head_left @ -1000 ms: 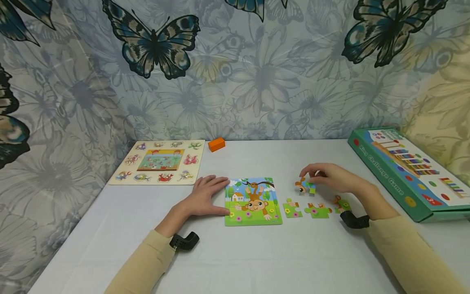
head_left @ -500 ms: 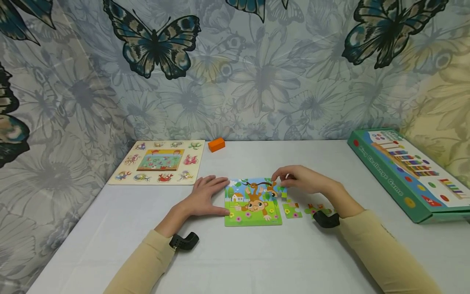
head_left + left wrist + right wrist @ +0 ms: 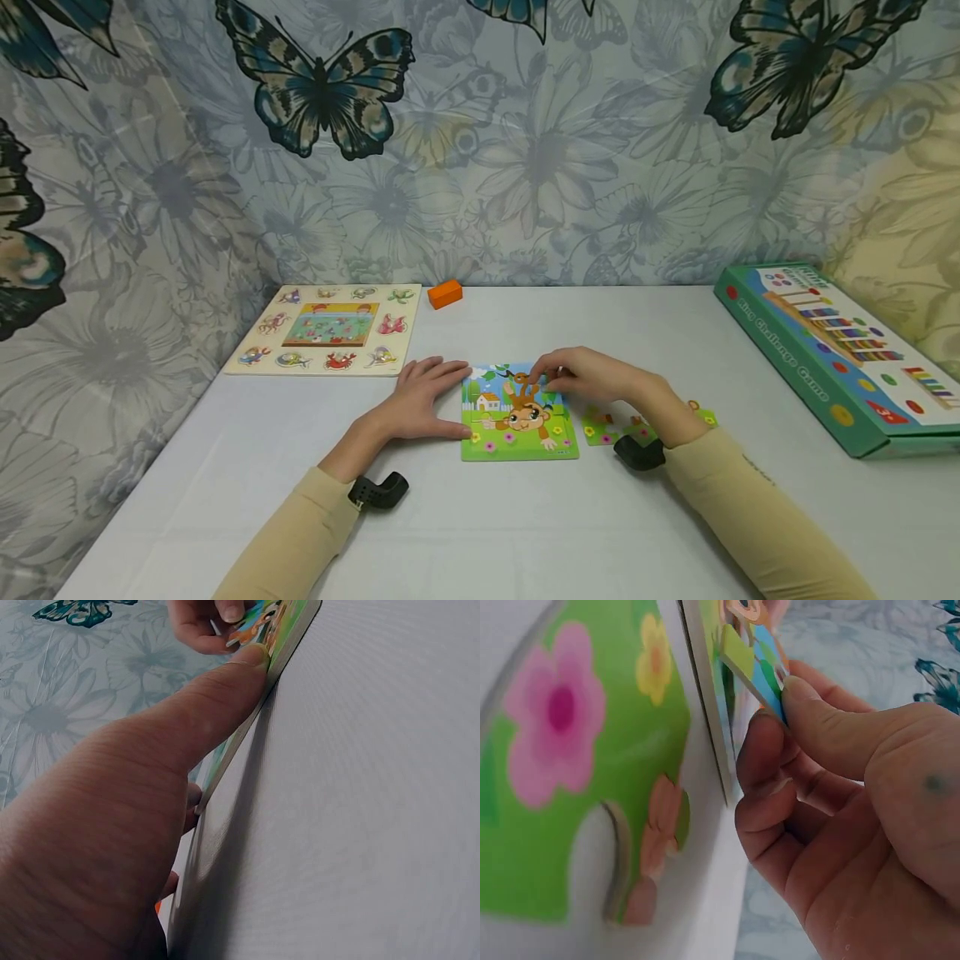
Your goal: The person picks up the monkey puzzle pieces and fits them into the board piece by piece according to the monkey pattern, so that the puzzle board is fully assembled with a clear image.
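Your right hand (image 3: 596, 375) pinches a puzzle piece (image 3: 765, 671) between thumb and fingers, over the upper right part of the puzzle board (image 3: 487, 437). The piece is tilted against the board's face and shows blue and green; you cannot tell from these views whether it touches the board. Your left hand (image 3: 427, 404) grips nothing: its fingers are spread and apart along the board's left edge, with your thumb on the rim. The board lies flat on the white table (image 3: 510, 533) in front of you, showing an upside-down monkey, a small house and flowers. Just to its right lie more puzzle pieces (image 3: 598, 427), partly hidden by your right hand and wrist; your right wrist view shows one with a pink flower and a yellow one. Farther back on your left lies a sea animal board (image 3: 360, 367), with an orange block (image 3: 445, 294) near its far right corner. A green game box (image 3: 832, 350) lies on your right, and a butterfly cloth (image 3: 547, 167) hangs behind the table
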{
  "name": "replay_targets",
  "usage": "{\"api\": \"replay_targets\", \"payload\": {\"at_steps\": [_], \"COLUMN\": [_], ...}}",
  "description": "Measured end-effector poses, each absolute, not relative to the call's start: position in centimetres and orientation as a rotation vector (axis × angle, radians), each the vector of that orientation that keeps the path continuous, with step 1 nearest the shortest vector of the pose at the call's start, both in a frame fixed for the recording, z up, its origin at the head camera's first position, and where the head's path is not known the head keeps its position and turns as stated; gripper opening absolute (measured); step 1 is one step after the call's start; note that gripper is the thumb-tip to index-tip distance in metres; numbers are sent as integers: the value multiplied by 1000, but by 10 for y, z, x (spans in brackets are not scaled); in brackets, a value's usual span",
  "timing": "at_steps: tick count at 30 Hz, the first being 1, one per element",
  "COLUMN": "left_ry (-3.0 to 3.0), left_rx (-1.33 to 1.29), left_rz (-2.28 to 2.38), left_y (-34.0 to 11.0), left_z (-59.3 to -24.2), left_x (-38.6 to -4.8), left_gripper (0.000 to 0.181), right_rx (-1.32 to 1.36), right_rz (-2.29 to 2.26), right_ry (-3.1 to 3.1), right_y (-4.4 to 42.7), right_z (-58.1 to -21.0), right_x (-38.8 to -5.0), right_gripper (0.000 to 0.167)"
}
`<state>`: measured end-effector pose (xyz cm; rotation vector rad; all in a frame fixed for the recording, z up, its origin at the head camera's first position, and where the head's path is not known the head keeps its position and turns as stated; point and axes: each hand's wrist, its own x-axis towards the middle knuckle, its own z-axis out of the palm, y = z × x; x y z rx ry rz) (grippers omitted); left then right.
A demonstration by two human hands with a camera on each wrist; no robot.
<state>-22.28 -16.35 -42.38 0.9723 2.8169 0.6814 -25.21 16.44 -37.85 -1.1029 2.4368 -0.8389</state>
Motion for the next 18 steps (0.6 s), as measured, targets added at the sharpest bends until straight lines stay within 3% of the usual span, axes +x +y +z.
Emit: {"api": "replay_targets", "payload": {"at_steps": [18], "left_ry": [2818], "left_rx": [974], "left_rz": [681], "left_y": [-164], "left_z": [-424], "left_x": [-223], "left_gripper": [93], "right_rx": [-1085], "right_rz": [-777], "right_ry": [2469], "right_y": [159], "right_z": [-378], "right_x": [-244], "right_gripper": [21]}}
